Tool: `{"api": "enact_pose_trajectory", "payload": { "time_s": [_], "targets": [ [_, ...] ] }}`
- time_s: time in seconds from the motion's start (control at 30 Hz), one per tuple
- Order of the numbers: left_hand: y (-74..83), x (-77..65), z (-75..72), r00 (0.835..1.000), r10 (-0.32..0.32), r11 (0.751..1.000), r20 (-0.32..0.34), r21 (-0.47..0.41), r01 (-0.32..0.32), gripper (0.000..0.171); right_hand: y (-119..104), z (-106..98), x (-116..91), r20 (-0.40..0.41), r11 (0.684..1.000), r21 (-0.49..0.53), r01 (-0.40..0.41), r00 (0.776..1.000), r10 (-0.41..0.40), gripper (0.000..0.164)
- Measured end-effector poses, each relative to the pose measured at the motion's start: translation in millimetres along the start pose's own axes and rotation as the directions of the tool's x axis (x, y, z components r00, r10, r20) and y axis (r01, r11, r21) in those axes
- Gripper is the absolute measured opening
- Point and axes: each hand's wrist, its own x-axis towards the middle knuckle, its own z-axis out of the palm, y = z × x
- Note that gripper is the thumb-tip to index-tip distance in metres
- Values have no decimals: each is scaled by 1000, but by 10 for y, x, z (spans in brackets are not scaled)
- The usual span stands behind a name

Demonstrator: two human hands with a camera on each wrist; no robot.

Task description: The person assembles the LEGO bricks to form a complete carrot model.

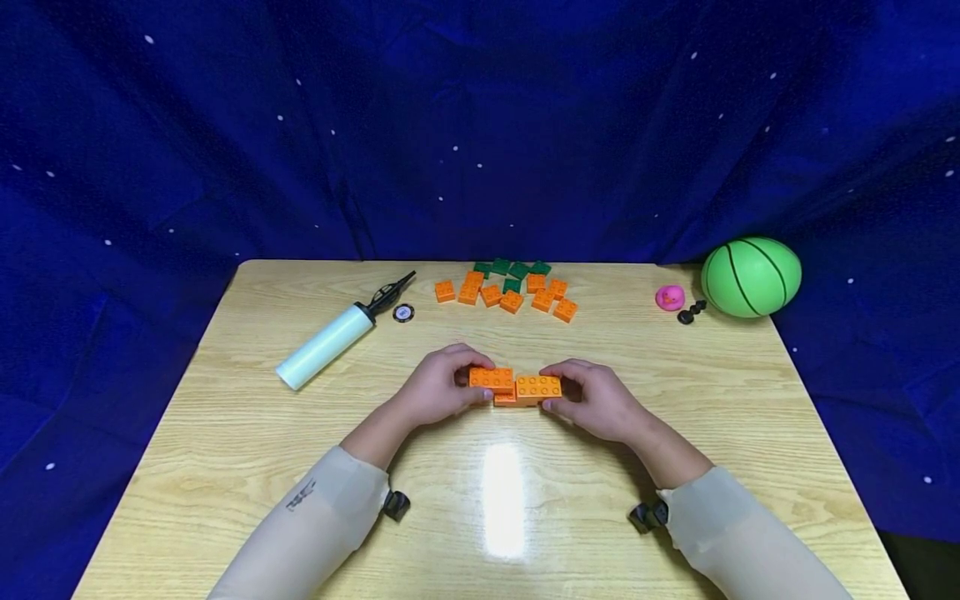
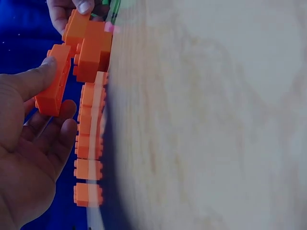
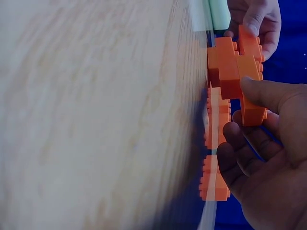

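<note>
Near the middle of the table, several orange toy building bricks come together between two bare hands. The left hand (image 1: 448, 386) pinches one oblong brick (image 1: 491, 377) between thumb and fingers, studs up. In the left wrist view this brick (image 2: 53, 81) is held apart from the stack and slightly tilted. Opposite, the right hand (image 1: 594, 400) grips another oblong brick (image 1: 538, 387) by its right end. That brick sits on top of a lower orange brick (image 1: 505, 401), partly hidden in the head view. The right wrist view shows the lower brick (image 3: 227, 67) stepped out beneath it.
Loose orange bricks (image 1: 470, 289) and green bricks (image 1: 500, 267) lie at the table's back middle. A hand pump (image 1: 326, 346) and a poker chip (image 1: 403, 313) are at left. Back right are a pink rubber duck (image 1: 670, 297), a small black object (image 1: 686, 317) and a green ball (image 1: 752, 277).
</note>
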Motion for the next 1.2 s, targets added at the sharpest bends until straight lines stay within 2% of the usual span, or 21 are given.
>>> {"api": "enact_pose_trajectory", "payload": {
  "time_s": [0.4, 0.93, 1.2],
  "targets": [
    [21, -37, 54, 998, 55, 998, 24, 15, -56, 34, 2, 12, -3, -1, 1000, 12, 0, 1000, 0, 40],
    [-4, -48, 108, 999, 52, 999, -7, -4, -52, 32, -20, 28, -5, -8, 999, -14, 43, 999, -43, 42],
    [-15, -39, 144, 999, 20, 1000, -38, -18, -21, 28, -25, 38, -2, -7, 998, -22, 51, 999, -51, 41]
  ]
}}
